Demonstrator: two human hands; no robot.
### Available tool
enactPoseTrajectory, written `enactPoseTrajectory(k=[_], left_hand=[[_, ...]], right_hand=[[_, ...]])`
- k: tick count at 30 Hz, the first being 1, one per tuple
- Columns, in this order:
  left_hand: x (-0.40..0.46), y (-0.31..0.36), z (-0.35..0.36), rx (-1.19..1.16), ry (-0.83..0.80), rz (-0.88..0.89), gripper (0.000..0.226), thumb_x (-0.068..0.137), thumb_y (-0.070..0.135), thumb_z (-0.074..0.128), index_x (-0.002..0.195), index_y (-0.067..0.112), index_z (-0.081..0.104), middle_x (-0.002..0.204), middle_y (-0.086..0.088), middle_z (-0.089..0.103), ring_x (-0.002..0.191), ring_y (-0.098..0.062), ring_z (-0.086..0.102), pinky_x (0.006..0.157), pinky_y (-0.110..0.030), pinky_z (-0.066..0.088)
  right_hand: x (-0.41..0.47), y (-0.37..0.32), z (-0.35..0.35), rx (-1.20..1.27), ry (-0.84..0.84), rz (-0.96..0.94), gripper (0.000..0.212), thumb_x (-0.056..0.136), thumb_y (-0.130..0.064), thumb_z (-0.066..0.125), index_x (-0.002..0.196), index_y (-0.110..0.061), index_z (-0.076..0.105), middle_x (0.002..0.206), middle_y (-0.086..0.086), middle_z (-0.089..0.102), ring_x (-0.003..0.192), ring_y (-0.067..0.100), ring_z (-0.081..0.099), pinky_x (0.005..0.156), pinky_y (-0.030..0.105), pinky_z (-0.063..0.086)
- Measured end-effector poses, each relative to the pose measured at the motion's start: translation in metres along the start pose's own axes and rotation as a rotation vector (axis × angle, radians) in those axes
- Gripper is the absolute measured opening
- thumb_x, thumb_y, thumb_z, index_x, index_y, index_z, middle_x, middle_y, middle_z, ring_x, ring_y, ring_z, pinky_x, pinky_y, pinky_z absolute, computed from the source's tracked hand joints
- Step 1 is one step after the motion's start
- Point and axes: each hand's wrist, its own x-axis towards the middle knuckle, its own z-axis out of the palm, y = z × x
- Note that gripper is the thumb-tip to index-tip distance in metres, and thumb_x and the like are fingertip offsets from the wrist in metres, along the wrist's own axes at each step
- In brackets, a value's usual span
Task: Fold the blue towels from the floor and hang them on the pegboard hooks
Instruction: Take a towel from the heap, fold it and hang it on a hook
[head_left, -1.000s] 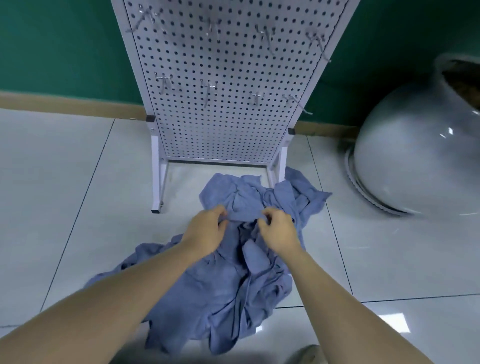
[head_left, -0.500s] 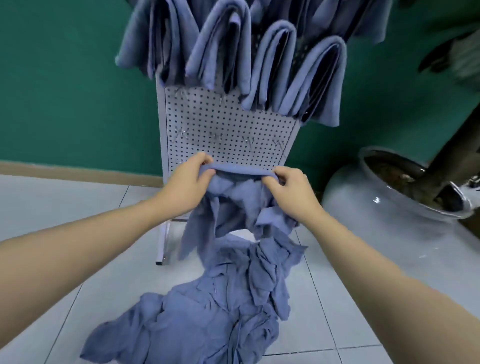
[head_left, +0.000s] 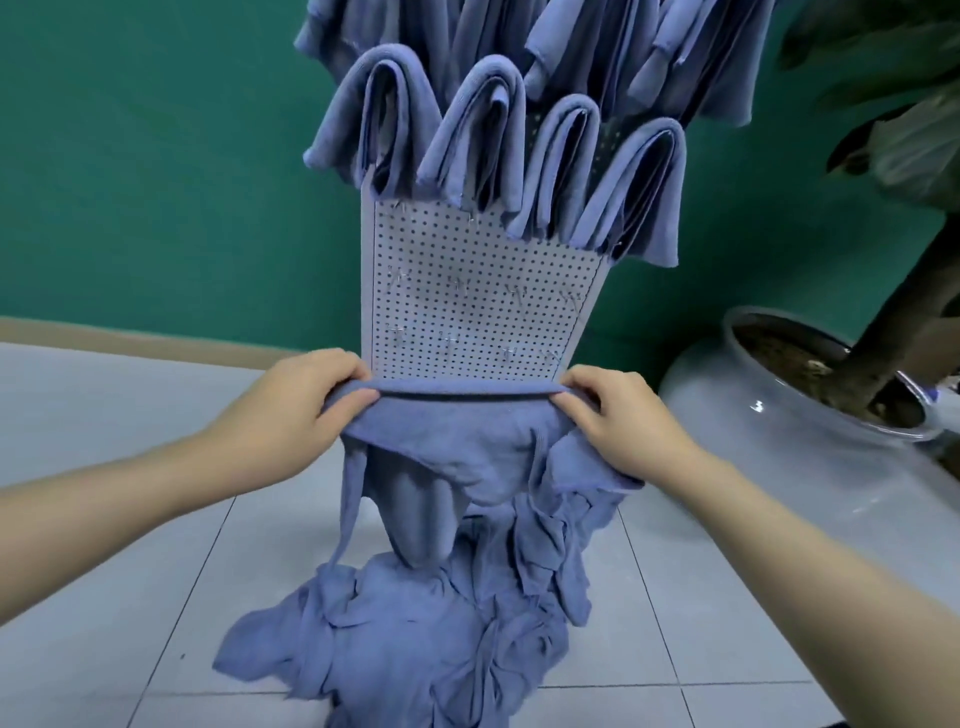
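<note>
indoor room: tiled floor (head_left: 130, 571), green wall (head_left: 156, 156), potted plant (head_left: 831, 405).

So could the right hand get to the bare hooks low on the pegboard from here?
Probably yes: the right hand sits just below the bare hooks, nothing between, but it grips the towel.

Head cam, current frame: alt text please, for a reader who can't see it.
Both hands, left hand and right hand, pinch a blue towel stretched taut above a floor pile, facing a white pegboard with folded towels hung above bare hooks.
</note>
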Motion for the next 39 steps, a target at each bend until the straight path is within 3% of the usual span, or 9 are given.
enactPoseTrajectory(k=[12,15,18,22,25,28,31,35,39], left_hand=[[0.008,0.019,0.014,-0.387,-0.027,-0.213,0.034,0.099,0.046,0.051,0.088,0.014,0.056,0.086,-0.008,0.063,0.073,-0.008,0.052,0.073,-0.034,0.045],[0.016,0.024,0.008,-0.414,-0.19,-0.261,0.056,0.072,0.065,0.071,0.098,0.016,0.062,0.093,-0.003,0.071,0.081,-0.019,0.065,0.078,-0.039,0.054],[0.02,0.024,0.002,-0.338,-0.383,-0.258,0.052,0.061,0.047,0.095,0.097,0.021,0.066,0.09,0.002,0.075,0.081,-0.016,0.069,0.076,-0.033,0.058],[0.023,0.007,0.005,-0.06,-0.456,-0.139,0.041,0.064,0.032,0.095,0.089,0.025,0.064,0.082,0.006,0.07,0.081,-0.019,0.066,0.071,-0.036,0.054],[0.025,-0.003,0.009,-0.019,-0.44,-0.092,0.024,0.073,0.023,0.085,0.086,0.023,0.065,0.076,0.009,0.068,0.07,-0.009,0.06,0.062,-0.024,0.049],[0.024,-0.009,0.012,0.003,-0.382,-0.08,0.011,0.079,0.009,0.07,0.073,0.015,0.063,0.065,0.004,0.062,0.06,-0.009,0.048,0.056,-0.021,0.041],[0.022,-0.013,0.016,-0.12,-0.293,-0.134,0.017,0.083,0.003,0.064,0.075,0.012,0.053,0.065,0.0,0.056,0.056,-0.007,0.042,0.055,-0.024,0.038],[0.02,-0.002,0.02,-0.341,-0.285,-0.249,0.014,0.083,0.018,0.058,0.089,0.008,0.049,0.074,-0.008,0.053,0.064,-0.01,0.044,0.058,-0.029,0.042],[0.019,0.014,0.027,-0.409,-0.241,-0.271,0.013,0.084,0.023,0.056,0.091,0.013,0.055,0.075,0.004,0.06,0.065,-0.005,0.048,0.06,-0.026,0.043]], right_hand=[[0.011,-0.024,0.018,0.605,-0.096,0.221,0.017,0.101,-0.025,0.058,0.09,-0.012,0.062,0.082,0.014,0.061,0.075,0.023,0.05,0.072,0.04,0.039],[0.009,-0.026,0.029,0.962,-0.122,0.373,0.019,0.108,-0.009,0.045,0.099,-0.009,0.062,0.094,0.015,0.067,0.086,0.026,0.061,0.079,0.04,0.05],[0.009,-0.027,0.036,1.053,-0.144,0.44,0.023,0.108,-0.005,0.042,0.098,-0.009,0.062,0.084,0.006,0.069,0.075,0.017,0.064,0.072,0.031,0.053],[0.008,-0.019,0.041,0.801,-0.176,0.332,0.021,0.103,-0.023,0.06,0.095,-0.004,0.063,0.086,0.012,0.066,0.08,0.018,0.061,0.075,0.033,0.048],[0.005,-0.017,0.041,0.465,-0.268,0.109,0.051,0.082,-0.052,0.082,0.092,-0.006,0.065,0.084,0.01,0.066,0.078,0.011,0.057,0.069,0.035,0.047],[0.002,-0.021,0.041,0.29,-0.329,-0.003,0.052,0.072,-0.052,0.09,0.074,-0.01,0.058,0.068,0.001,0.048,0.066,0.008,0.041,0.062,0.033,0.035],[0.004,-0.019,0.043,0.295,-0.317,-0.026,0.043,0.085,-0.042,0.083,0.073,-0.004,0.066,0.07,0.019,0.056,0.065,0.011,0.041,0.061,0.033,0.035],[0.007,-0.009,0.038,0.356,-0.349,0.014,0.036,0.097,-0.04,0.069,0.084,-0.007,0.071,0.072,0.003,0.055,0.07,0.011,0.046,0.067,0.035,0.041],[0.006,-0.006,0.037,0.39,-0.351,0.053,0.057,0.093,-0.06,0.057,0.086,-0.004,0.065,0.078,0.002,0.053,0.074,0.013,0.047,0.07,0.037,0.042]])
